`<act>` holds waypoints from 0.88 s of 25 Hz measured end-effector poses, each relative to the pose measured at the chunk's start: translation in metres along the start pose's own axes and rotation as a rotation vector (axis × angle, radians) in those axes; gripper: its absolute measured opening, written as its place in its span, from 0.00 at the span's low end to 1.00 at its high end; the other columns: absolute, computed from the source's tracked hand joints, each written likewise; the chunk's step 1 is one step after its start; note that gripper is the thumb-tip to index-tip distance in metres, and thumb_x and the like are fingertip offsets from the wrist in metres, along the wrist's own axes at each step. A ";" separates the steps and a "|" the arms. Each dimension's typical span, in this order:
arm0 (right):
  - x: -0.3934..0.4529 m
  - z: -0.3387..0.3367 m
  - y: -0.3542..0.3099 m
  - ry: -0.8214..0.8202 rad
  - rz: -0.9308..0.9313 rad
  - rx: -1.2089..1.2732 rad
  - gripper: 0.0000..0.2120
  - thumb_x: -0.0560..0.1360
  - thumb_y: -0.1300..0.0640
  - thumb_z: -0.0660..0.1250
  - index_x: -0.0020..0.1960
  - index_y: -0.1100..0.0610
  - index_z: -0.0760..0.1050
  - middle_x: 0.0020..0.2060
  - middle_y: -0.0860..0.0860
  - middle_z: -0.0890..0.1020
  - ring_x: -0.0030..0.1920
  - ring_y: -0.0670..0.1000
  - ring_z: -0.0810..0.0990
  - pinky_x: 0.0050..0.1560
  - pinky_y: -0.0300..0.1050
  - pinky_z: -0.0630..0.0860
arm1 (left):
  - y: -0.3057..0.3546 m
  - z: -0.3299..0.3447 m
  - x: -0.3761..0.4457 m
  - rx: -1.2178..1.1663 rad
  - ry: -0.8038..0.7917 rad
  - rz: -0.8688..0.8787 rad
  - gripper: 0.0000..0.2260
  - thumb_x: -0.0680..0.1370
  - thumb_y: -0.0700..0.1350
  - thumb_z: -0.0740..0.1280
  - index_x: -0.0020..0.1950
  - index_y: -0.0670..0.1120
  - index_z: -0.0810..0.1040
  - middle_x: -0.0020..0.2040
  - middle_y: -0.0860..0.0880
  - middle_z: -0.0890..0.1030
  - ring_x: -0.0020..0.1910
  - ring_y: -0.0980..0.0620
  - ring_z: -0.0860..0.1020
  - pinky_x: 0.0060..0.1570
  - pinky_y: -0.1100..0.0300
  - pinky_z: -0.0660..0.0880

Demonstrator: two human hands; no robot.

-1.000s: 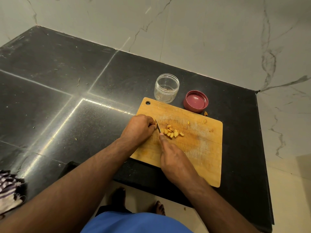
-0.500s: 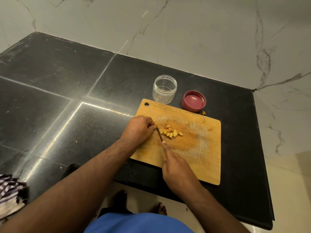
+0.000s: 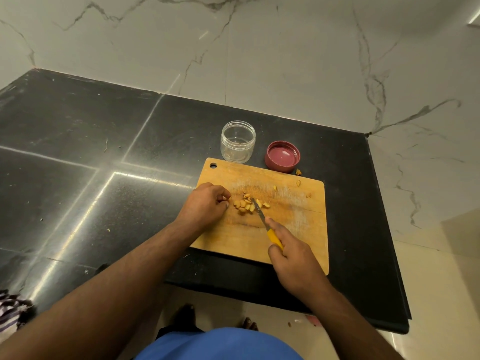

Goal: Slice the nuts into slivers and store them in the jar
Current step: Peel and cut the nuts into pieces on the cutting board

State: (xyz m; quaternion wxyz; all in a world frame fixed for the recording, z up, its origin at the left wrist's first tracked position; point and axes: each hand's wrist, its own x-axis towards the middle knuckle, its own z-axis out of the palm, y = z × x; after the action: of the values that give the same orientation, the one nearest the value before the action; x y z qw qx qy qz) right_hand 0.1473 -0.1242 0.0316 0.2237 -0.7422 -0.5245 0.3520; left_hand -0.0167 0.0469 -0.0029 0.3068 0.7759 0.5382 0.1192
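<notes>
From my remote seat, looking down through the head camera: my right hand grips the yellow handle of a small knife, fingers curled round it and the forefinger laid straight along the top toward the blade, whose tip lies across the pile of nut slivers near the middle of the wooden cutting board; my left hand rests on the board just left of the pile, fingers curled in loosely, the fingertips close to the nearest pieces, though I cannot tell whether they pinch one; a few stray nut pieces lie apart toward the board's far right corner, and another bit sits off the board on the black tabletop, just beside the lid; the clear jar stands upright and open just beyond the board's far edge, near its hanging hole, with little or nothing inside that I can make out; the dark red lid lies upturned to the jar's right, close beside it but not touching; a striped cloth shows at the lower left edge; marble-patterned walls rise behind the tabletop.
</notes>
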 end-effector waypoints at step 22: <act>-0.001 -0.011 0.035 0.014 -0.023 0.011 0.25 0.83 0.55 0.58 0.78 0.43 0.60 0.70 0.47 0.72 0.59 0.45 0.76 0.56 0.38 0.74 | 0.009 0.002 -0.004 0.262 -0.181 0.307 0.19 0.80 0.57 0.65 0.71 0.55 0.73 0.71 0.52 0.73 0.69 0.49 0.67 0.68 0.52 0.67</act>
State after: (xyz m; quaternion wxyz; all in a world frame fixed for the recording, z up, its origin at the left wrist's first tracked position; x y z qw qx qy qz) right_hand 0.1772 -0.1374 0.0147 0.2354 -0.7375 -0.5293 0.3471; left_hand -0.0099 0.0405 0.0015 0.2285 0.8895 0.3949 0.0235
